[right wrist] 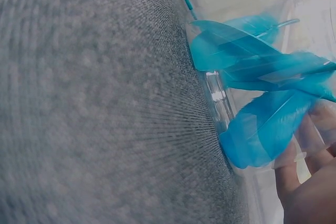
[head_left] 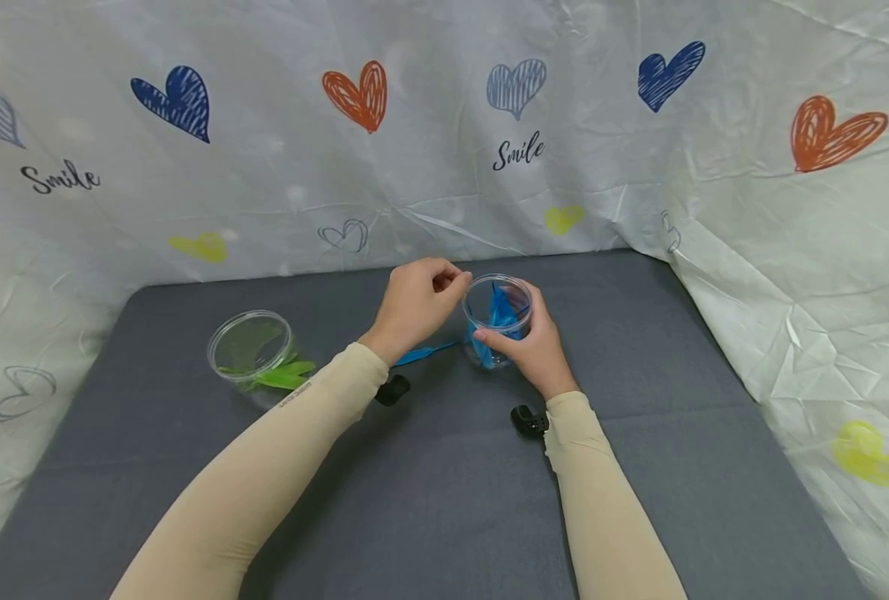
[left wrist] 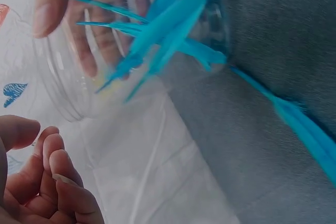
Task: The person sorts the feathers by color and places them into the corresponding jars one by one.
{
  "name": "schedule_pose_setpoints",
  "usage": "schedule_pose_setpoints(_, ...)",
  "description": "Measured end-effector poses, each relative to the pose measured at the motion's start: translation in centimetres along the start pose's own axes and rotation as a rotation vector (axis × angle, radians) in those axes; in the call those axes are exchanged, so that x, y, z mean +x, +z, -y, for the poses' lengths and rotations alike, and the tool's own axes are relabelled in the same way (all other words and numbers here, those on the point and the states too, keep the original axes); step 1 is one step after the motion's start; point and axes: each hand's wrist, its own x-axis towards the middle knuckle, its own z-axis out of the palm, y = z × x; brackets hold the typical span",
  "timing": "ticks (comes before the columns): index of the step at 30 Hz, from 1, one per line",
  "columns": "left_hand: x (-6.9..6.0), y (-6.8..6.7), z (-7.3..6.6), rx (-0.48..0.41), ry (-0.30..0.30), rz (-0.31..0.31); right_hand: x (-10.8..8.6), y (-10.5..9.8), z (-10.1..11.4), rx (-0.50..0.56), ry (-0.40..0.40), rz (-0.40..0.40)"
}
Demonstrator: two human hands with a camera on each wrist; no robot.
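A clear plastic jar (head_left: pixel 498 360) stands on the grey-covered table, holding several blue feathers (head_left: pixel 501 310). My right hand (head_left: pixel 532 346) grips it from the right, with the thumb on the near side. In the right wrist view its fingers (right wrist: pixel 320 156) show against the clear wall. My left hand (head_left: pixel 419 302) is just left of the rim, fingers bent and thumb near the fingertips; nothing shows between them in the left wrist view. One more blue feather (left wrist: pixel 302 124) lies on the cloth beside the jar's base, partly hidden by my left wrist in the head view.
A second clear jar (head_left: pixel 215 368) with green feathers (head_left: pixel 285 377) stands at the left, behind my left forearm. The dark grey cloth (head_left: pixel 444 500) covers the table. A white curtain (head_left: pixel 429 167) printed with hearts hangs along the back and right edges.
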Motion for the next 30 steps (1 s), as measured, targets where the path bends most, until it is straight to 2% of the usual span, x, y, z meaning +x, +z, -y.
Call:
schedule_pose_setpoints(5,-0.3,0.1,1.1,0.018,-0.055,0.024,0.0,-0.1,-0.2,-0.020,-0.010,-0.009)
schedule_pose_setpoints(14,-0.6,-0.1,2.9,0.093,-0.137,0.227,-0.1,-0.2,-0.4,-0.027,-0.014,-0.015)
schedule_pose_setpoints(25,-0.9,0.5,4.4,0.185,-0.202,0.380,-0.1,0.0,-0.3,-0.026,-0.021,-0.019)
schedule_pose_setpoints(30,-0.9,0.8,4.8,0.202,-0.210,0.418,-0.1,0.0,-0.2,-0.028,-0.027,-0.017)
